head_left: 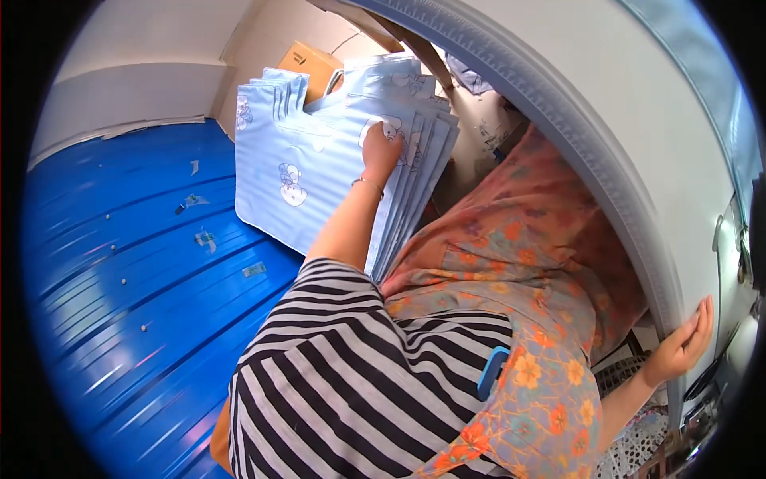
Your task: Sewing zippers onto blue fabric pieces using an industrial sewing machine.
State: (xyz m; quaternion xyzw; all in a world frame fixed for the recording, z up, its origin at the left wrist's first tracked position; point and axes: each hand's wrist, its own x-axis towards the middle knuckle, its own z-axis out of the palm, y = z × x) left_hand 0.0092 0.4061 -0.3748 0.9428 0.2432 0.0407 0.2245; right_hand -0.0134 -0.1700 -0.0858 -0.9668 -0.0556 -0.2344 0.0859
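Observation:
To my left is a stack of cut light blue fabric pieces [291,152], faintly striped and printed with cartoon bears. The layers fan out along their right side, and the upper edge has a notch. My left hand [383,149] is closed at the stack's right part, its fingers bent against the cloth; how many layers it grips is hidden. At the far right my right hand [685,345] rests against the rim of a white table [638,136], fingers stretched out and nothing held.
A blue ribbed surface [159,311] with scraps of tape and small white beads lies at left. Behind the fabric stands a cardboard box [309,62]. A ruler strip [527,68] runs along the table's curved edge. My patterned apron [519,263] covers my lap beneath it.

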